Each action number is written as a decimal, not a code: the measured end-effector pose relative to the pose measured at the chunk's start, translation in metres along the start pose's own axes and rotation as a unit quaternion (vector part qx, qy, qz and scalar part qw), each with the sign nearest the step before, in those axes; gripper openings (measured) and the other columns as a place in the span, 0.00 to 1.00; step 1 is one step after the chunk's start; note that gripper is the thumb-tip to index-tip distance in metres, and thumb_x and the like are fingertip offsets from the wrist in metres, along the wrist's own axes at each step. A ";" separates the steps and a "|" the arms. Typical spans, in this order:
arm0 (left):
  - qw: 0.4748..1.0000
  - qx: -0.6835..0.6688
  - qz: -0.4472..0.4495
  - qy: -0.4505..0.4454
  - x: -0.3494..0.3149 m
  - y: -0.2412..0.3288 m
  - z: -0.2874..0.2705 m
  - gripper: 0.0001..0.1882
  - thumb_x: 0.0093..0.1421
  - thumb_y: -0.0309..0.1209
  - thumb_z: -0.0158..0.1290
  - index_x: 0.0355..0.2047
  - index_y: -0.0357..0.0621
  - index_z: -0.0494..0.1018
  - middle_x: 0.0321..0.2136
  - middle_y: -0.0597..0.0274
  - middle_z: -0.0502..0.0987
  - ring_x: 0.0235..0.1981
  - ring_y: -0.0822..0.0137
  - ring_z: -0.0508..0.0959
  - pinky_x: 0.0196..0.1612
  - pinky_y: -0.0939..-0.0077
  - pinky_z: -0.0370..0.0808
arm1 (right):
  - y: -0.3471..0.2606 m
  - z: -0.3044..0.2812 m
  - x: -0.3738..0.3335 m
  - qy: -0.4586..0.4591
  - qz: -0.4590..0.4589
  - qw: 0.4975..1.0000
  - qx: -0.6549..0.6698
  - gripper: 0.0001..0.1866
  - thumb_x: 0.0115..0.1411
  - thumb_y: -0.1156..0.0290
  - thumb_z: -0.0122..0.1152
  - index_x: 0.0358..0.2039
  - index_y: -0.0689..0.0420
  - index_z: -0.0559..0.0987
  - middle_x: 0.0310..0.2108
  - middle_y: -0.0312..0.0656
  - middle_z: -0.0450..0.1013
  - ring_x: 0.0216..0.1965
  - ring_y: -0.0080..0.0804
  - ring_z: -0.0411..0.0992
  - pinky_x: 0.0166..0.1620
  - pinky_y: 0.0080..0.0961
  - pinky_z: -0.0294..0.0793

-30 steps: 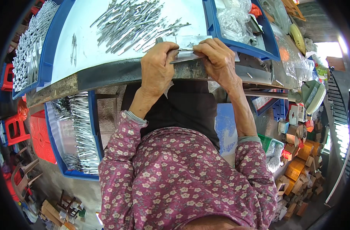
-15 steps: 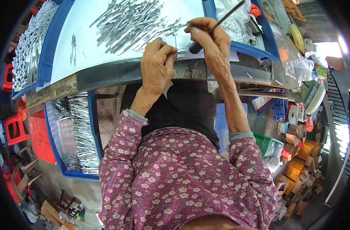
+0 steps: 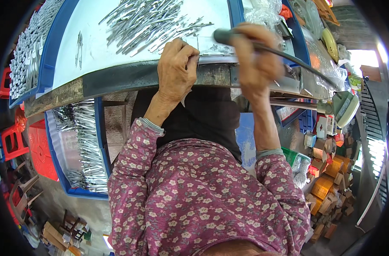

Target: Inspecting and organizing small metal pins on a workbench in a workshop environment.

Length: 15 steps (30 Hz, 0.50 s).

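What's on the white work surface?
A heap of thin metal pieces, plus a few separate pieces at left. The left hand and the dark tool in the right hand hide patches; pieces deeper in the heap can't be seen.

- Bench (image 3: 117, 76): metal pieces (image 3: 147, 26) piled behind the near edge; a few loose pieces (image 3: 79, 51) to their left.
- Left end: a tray (image 3: 51, 57) of rods (image 3: 29, 51).
- Toward the right end: a bin (image 3: 236, 13) holding plastic bags (image 3: 262, 15).
- Left hand (image 3: 176, 64) at the near edge; right hand (image 3: 257, 55) beyond, right.
- Lower, left: a filled crate (image 3: 100, 132).
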<state>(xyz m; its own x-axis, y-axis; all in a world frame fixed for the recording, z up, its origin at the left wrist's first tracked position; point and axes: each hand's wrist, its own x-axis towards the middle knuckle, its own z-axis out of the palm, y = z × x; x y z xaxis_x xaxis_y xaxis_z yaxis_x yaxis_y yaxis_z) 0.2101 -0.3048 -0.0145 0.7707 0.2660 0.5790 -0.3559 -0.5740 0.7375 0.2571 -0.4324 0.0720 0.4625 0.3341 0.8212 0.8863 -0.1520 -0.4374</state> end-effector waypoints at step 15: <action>1.000 0.008 0.019 0.000 -0.002 -0.002 0.001 0.02 0.45 0.21 0.52 0.22 0.39 0.71 0.23 0.59 0.68 0.28 0.59 0.69 0.30 0.68 0.66 | 0.017 -0.017 -0.021 -0.023 0.036 0.991 -0.130 0.09 0.53 0.73 0.60 0.32 0.61 0.71 0.20 0.44 0.73 0.20 0.27 0.70 0.24 0.22 0.67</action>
<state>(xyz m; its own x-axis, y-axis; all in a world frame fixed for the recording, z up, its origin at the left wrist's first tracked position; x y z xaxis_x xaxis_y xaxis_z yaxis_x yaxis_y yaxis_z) 0.2101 -0.3051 -0.0175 0.7571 0.2442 0.6059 -0.3759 -0.5957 0.7098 0.2631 -0.4583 0.0536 0.5284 0.3540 0.7716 0.8294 -0.4095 -0.3801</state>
